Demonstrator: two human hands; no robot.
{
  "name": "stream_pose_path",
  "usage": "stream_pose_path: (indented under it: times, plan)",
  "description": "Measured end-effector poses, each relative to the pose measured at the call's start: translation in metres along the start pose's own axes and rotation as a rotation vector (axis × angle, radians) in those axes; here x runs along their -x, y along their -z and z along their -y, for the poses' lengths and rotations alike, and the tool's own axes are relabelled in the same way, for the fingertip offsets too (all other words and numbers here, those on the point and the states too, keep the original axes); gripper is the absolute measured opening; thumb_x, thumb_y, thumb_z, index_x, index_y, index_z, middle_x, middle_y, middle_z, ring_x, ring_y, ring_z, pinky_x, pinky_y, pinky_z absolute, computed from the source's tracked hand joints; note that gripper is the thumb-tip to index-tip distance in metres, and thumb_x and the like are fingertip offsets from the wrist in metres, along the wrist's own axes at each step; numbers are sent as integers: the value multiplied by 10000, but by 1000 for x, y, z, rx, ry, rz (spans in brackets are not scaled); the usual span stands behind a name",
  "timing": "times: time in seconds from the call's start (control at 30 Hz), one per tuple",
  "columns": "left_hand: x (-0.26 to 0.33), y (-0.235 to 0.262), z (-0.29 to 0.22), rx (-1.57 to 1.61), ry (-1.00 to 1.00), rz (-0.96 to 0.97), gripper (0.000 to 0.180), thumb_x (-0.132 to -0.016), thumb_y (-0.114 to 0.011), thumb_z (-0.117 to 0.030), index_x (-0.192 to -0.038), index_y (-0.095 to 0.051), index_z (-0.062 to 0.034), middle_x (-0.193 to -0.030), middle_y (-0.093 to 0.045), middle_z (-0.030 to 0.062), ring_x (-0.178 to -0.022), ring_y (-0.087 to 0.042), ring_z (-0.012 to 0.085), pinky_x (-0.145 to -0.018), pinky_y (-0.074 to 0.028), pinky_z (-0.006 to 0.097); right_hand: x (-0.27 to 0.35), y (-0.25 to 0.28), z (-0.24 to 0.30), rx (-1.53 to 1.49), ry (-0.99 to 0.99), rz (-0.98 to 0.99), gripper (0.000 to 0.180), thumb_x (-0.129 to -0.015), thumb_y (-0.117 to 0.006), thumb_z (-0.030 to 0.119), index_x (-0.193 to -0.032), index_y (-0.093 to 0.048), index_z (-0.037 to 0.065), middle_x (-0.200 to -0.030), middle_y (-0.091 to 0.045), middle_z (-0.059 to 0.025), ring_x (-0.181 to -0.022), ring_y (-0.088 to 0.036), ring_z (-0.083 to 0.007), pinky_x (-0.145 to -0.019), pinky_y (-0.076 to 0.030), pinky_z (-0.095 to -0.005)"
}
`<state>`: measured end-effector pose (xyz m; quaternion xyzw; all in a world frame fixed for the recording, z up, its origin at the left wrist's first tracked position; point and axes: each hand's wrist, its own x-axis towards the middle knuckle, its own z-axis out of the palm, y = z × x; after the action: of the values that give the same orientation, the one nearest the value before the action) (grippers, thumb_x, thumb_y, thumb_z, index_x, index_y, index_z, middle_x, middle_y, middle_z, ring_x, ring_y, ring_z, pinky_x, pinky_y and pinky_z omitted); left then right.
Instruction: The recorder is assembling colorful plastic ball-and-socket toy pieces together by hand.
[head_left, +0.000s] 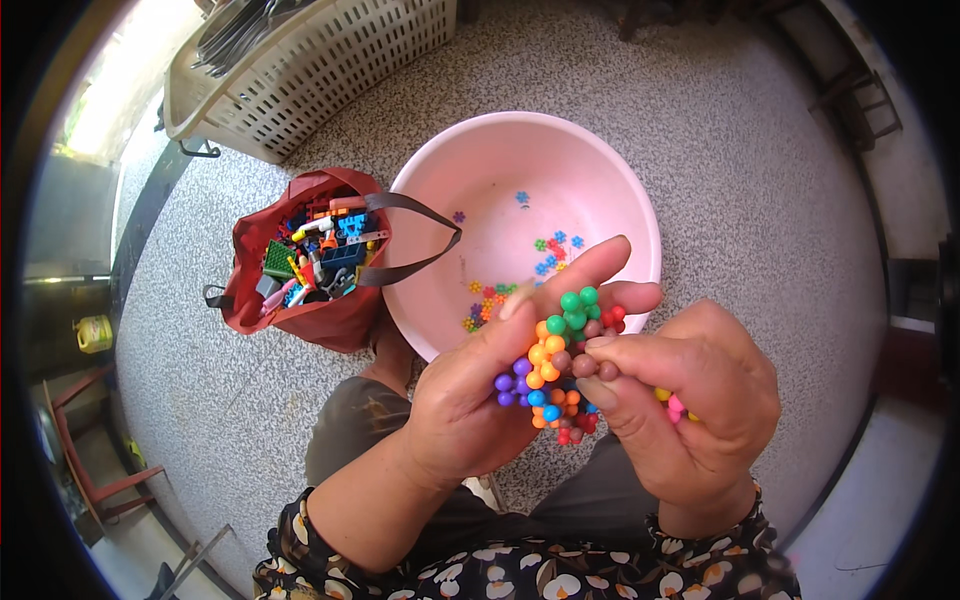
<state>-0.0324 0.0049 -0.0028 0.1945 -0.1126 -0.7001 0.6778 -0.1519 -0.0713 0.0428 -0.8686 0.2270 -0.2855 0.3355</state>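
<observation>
My left hand (465,400) is cupped palm up, its thumb and fingers around a cluster of knobbly plastic ball-connector pieces (545,360) in green, orange, purple, blue, red and brown. Two of its fingers stretch out past the cluster. Thumb and forefinger of my right hand (705,400) pinch a brown ball-connector piece (583,367) against the cluster; whether it is joined there I cannot tell. Yellow and pink pieces (677,408) show tucked under the curled fingers of that hand. Both hands are above my lap, at the near rim of a pink plastic tub (430,190).
Small flower-shaped pieces (490,303) in several colours lie scattered in the tub. Left of it stands a red cloth bag (345,325) full of mixed building toys, one dark strap reaching over the tub's rim. A cream slotted basket (330,80) stands behind on the speckled floor (740,200).
</observation>
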Motion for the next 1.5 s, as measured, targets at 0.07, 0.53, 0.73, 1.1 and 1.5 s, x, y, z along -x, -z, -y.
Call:
stream_pose_path:
  times: [0.07,0.53,0.73,1.1,1.5]
  plan:
    - [-1,-2,1,30,12,-42,652,-897,-262,-459,-1356,-185,-2,-1301,-356,222,-1152,-425,281,-972,-330,388,0,-1,0,5,-20,-8,119,-693,-679,44,-802,-640,18,-702,-633,-60,-593,-550,-122,-553,-437,-220]
    - [0,0,-3,127,5,-90,694,-890,-240,-498,-1309,-253,54,-1225,-431,246,-1113,-460,289,-958,-348,391,9,-5,-9,-81,105,-3,167,-666,-691,10,-822,-633,21,-706,-565,-44,-534,-517,-110,-467,-396,-213]
    - [2,-3,1,-54,-28,-153,636,-888,-273,-423,-1302,-271,59,-1218,-442,246,-1125,-450,282,-985,-312,375,8,-4,-11,84,200,19,272,-607,-679,64,-877,-640,55,-659,-544,-18,-522,-529,-153,-454,-429,-255]
    - [1,4,3,19,-84,-59,544,-925,-265,-351,-1303,-276,41,-1187,-473,156,-1084,-464,199,-942,-346,311,8,-13,-11,93,218,2,254,-627,-676,63,-874,-629,28,-664,-546,-35,-526,-524,-158,-453,-422,-258]
    - [3,13,-6,263,-10,-74,511,-910,-294,-341,-1273,-327,18,-1148,-501,172,-962,-541,216,-832,-449,334,8,-8,-11,-21,182,35,189,-619,-695,2,-795,-641,41,-664,-535,-24,-500,-475,-115,-432,-362,-231]
